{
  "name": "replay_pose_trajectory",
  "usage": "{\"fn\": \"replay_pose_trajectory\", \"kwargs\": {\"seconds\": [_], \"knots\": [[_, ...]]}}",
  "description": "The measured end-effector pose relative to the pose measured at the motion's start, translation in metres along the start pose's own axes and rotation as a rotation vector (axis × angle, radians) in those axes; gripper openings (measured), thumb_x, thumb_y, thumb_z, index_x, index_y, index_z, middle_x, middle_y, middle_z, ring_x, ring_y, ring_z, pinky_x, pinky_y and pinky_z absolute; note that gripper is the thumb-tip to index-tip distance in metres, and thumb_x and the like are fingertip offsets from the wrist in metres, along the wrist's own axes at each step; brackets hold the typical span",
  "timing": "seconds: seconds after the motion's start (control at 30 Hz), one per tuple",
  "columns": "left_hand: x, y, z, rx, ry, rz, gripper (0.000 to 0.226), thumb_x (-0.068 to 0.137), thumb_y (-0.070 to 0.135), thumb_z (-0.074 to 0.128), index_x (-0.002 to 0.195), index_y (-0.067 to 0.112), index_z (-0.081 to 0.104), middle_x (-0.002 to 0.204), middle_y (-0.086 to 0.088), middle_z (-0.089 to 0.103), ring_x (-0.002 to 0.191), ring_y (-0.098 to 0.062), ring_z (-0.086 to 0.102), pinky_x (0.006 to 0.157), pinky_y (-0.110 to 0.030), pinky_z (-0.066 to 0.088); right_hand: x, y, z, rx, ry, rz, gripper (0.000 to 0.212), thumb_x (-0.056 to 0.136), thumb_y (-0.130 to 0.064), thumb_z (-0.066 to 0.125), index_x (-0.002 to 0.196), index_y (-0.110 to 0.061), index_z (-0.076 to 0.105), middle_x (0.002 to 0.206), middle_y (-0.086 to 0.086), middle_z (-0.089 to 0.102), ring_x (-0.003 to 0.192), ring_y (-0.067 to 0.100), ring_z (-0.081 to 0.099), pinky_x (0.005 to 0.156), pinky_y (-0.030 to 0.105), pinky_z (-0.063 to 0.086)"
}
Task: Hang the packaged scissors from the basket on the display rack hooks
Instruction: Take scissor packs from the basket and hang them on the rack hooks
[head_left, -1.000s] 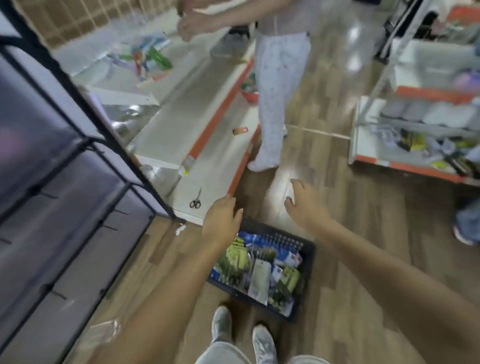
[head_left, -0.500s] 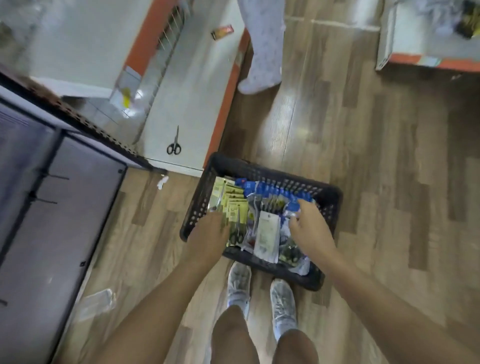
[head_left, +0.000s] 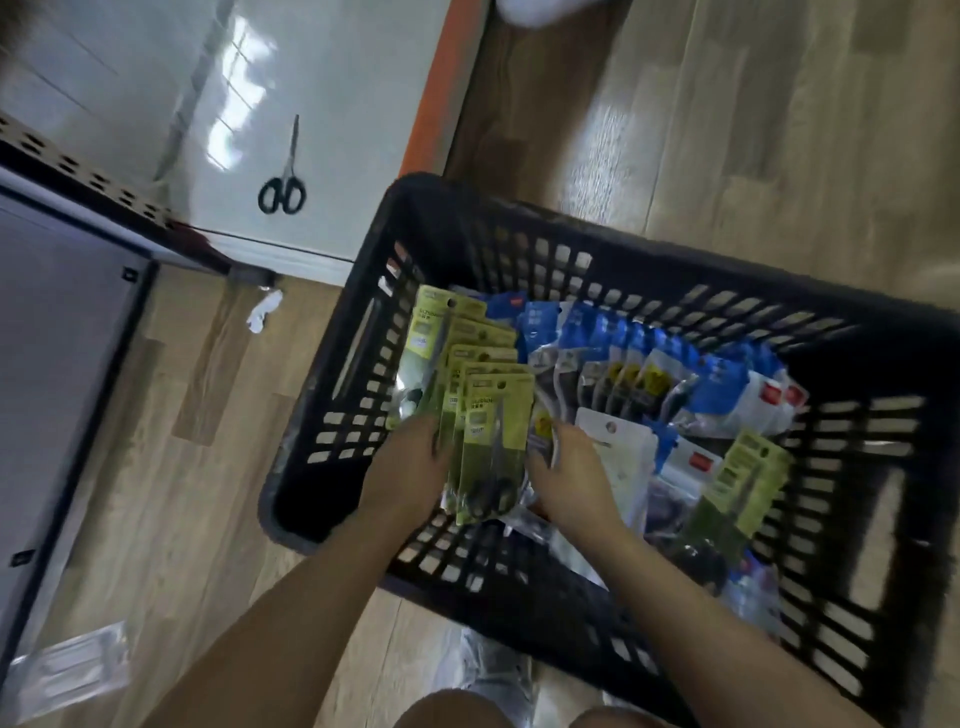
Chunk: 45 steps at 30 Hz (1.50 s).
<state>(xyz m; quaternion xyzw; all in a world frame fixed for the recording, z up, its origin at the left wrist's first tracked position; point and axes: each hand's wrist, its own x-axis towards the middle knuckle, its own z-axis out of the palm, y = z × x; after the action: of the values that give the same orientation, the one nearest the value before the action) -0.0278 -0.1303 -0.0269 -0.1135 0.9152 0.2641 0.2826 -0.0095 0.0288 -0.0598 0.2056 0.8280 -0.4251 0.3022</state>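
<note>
Two hands are lowered into the black basket (head_left: 519, 228), where a fanned stack of green-carded packaged scissors (head_left: 488, 426) is flanked from both sides. The left hand (head_left: 410, 467) is pressed against the stack's left edge, its fingers curled toward the cards; whether a firm grip is made cannot be told, since the fingertips are hidden behind the packs. The right hand (head_left: 566, 483) is laid against the right edge, its fingers bent at the cards, and its hold is likewise not shown clearly.

Several slips are judged possible. The glossy cards could slide apart if the stack is lifted by its lower end alone, and packs could be spilled back among the blue packages (head_left: 623, 353) or onto the floor. A card's hang hole could be torn if it is snagged on the basket's lattice wall. A second green bundle (head_left: 743, 478), lying near the right wall, could be overlooked.

The basket is set on a wood-plank floor (head_left: 727, 130). A loose pair of black scissors (head_left: 283, 182) is seen on a white shelf base (head_left: 337, 78) with an orange edge, beyond the basket. A dark-framed rack (head_left: 78, 171) is seen at left, and a clear wrapper (head_left: 72, 670) lies on the floor.
</note>
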Motion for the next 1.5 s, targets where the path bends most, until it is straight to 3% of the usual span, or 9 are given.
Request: {"fn": "replay_pose_trajectory", "kwargs": {"seconds": [0.13,0.33,0.63,0.77,0.87,0.97,1.3,1.43,1.5], "knots": [[0.036,-0.019,0.03,0.018,-0.011,0.035,0.024,0.095,0.018,0.05,0.115,0.01,0.059,0.111,-0.006,0.061,0.1,-0.022,0.058,0.085,-0.037,0.048,0.039,0.023,0.034,0.026,-0.045,-0.019,0.03,0.087,-0.025,0.053,0.116,-0.025,0.05,0.112,0.004,0.055,0.098,0.024,0.058,0.079,0.041,0.052],[0.055,-0.027,0.052,0.106,0.043,0.025,0.017,0.092,0.02,0.054,0.098,0.006,0.063,0.093,-0.008,0.061,0.087,-0.025,0.057,0.074,-0.038,0.049,0.056,0.022,0.055,-0.013,0.029,-0.008,0.064,0.082,-0.034,0.068,0.132,-0.007,0.04,0.127,0.011,0.043,0.119,0.025,0.04,0.096,0.041,0.042],[0.062,-0.025,0.058,-0.472,-0.035,-0.32,0.024,0.098,0.018,0.043,0.103,0.007,0.063,0.104,-0.013,0.064,0.101,-0.028,0.059,0.09,-0.039,0.048,0.092,0.056,0.087,0.087,0.041,0.065,0.082,0.046,-0.069,0.062,0.111,-0.019,0.058,0.11,0.003,0.061,0.101,0.02,0.06,0.083,0.039,0.054],[0.061,-0.023,0.054,-0.615,-0.082,-0.403,0.02,0.098,0.016,0.043,0.103,0.009,0.061,0.106,-0.013,0.064,0.1,-0.025,0.059,0.088,-0.034,0.048,0.07,0.032,0.056,0.202,0.006,0.06,0.056,0.066,-0.04,0.08,0.112,-0.02,0.056,0.101,-0.006,0.065,0.092,0.01,0.063,0.078,0.03,0.054],[0.061,-0.017,0.054,-0.6,-0.082,-0.393,0.02,0.095,0.017,0.052,0.109,0.006,0.061,0.098,-0.004,0.061,0.09,-0.015,0.054,0.072,-0.024,0.045,0.057,0.033,0.037,0.355,-0.067,0.148,0.031,0.089,-0.021,0.063,0.115,-0.008,0.051,0.099,-0.002,0.064,0.087,0.012,0.061,0.073,0.026,0.048],[0.063,-0.015,0.058,-0.572,-0.113,-0.37,0.023,0.092,0.017,0.058,0.11,0.004,0.063,0.1,-0.003,0.061,0.092,-0.013,0.054,0.081,-0.023,0.041,0.052,0.039,0.026,0.417,-0.064,0.155,0.012,0.096,-0.02,0.052,0.102,-0.011,0.057,0.105,0.01,0.065,0.097,0.026,0.062,0.082,0.036,0.048],[0.05,-0.009,0.048,-0.73,-0.094,-0.413,0.014,0.096,0.026,0.052,0.1,0.019,0.063,0.106,-0.004,0.066,0.1,-0.02,0.061,0.09,-0.032,0.048,0.039,0.043,-0.005,0.567,0.039,0.227,0.018,0.101,-0.024,0.037,0.107,-0.015,0.051,0.089,-0.012,0.054,0.081,0.004,0.05,0.068,0.014,0.041],[0.028,0.007,0.018,-0.771,-0.11,-0.416,0.013,0.092,0.039,0.054,0.094,0.031,0.064,0.112,-0.003,0.067,0.109,-0.026,0.06,0.1,-0.047,0.044,0.017,0.015,-0.029,0.527,0.037,0.273,0.029,0.101,-0.032,0.038,0.111,-0.012,0.056,0.091,0.001,0.055,0.081,0.015,0.05,0.084,0.041,0.047],[0.01,0.018,-0.006,-0.796,-0.108,-0.412,0.017,0.092,0.042,0.054,0.096,0.03,0.064,0.112,-0.002,0.067,0.11,-0.025,0.059,0.101,-0.049,0.043,-0.001,-0.01,-0.043,0.537,0.033,0.274,0.032,0.1,-0.036,0.039,0.12,-0.017,0.055,0.108,-0.001,0.059,0.098,0.019,0.054,0.09,0.04,0.043]]}}
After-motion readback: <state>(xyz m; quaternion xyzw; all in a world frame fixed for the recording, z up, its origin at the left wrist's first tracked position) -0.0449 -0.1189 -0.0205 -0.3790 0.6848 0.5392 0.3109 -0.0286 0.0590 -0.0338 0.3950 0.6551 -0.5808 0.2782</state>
